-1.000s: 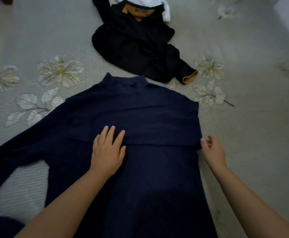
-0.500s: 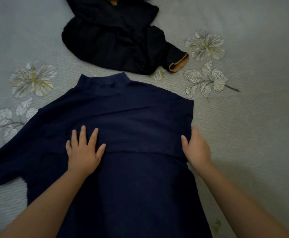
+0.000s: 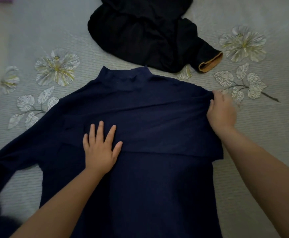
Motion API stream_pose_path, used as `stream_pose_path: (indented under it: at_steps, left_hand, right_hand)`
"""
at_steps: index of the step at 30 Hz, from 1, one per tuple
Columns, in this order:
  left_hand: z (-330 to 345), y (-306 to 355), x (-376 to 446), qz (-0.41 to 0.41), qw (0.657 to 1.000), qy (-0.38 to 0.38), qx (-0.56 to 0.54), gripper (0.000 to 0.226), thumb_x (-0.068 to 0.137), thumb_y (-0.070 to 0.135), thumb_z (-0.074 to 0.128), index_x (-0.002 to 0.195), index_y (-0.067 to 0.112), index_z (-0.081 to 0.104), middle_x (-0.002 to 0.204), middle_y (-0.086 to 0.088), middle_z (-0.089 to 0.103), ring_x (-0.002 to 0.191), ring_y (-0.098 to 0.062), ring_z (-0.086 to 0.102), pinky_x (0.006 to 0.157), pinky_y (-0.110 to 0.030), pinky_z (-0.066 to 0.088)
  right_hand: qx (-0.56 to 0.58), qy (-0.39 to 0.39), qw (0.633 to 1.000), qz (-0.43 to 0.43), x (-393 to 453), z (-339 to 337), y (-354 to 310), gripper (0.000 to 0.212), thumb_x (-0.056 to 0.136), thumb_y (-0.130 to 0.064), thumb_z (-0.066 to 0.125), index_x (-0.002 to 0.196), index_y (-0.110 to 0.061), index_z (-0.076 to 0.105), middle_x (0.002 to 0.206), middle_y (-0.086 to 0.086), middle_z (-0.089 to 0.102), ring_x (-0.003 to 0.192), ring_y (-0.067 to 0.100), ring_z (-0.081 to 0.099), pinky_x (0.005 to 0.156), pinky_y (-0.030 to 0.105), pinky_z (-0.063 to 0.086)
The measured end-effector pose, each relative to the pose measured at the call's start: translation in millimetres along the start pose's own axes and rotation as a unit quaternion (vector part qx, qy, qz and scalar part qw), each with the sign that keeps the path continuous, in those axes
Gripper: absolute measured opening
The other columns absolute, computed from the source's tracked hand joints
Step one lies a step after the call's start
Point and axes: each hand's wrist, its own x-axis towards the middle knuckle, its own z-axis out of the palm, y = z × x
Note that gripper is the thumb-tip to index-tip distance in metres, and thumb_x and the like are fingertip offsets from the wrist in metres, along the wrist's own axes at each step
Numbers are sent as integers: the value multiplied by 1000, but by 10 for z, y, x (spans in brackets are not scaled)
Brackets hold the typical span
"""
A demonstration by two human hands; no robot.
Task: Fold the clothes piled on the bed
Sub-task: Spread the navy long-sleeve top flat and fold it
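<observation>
My right hand has slid from the folded sleeve's lower edge up to pinch the shoulder of the navy top spread mid-frame, while my left hand stays flat, fingers straight, pinning the fold for tidying.

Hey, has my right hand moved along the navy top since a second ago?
Yes. The right hand slid up the navy top's right edge, from the folded sleeve's hem to the shoulder.

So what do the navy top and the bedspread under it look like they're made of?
The navy top looks like a soft matte knit, probably jersey: it drapes and pulls into soft creases. The bedspread seems a woven or quilted grey fabric, finely ribbed, with slightly shiny flowers.
</observation>
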Motion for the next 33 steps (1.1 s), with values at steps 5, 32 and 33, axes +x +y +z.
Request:
stream_pose_path:
  at_steps: [5,32,33]
  left_hand:
    - [-54,-115,-24,22,998,8,-58,100,72,77,-15,144,20,27,152,-17,14,141,-31,6,111,-46,3]
    - [-248,-1922,-1821,-427,851,104,-287,66,95,24,45,147,13,6,137,-22,39,119,-36,44,92,-39,38]
    - [-296,-1938,-1809,-420,854,111,-287,63,96,22,43,147,11,8,139,-21,38,122,-35,42,94,-38,37]
  right_hand:
    - [-24,33,994,103,-122,-14,-176,48,93,-16,46,137,-1,34,145,23,26,131,38,29,103,49,26]
    - [-119,-211,929,-280,-2385,618,-1703,70,84,-53,13,141,-18,34,152,11,23,141,33,14,109,57,5]
    - [-121,-224,926,-277,-2377,589,-1718,68,87,-54,15,143,-20,28,154,8,16,142,30,8,111,53,1]
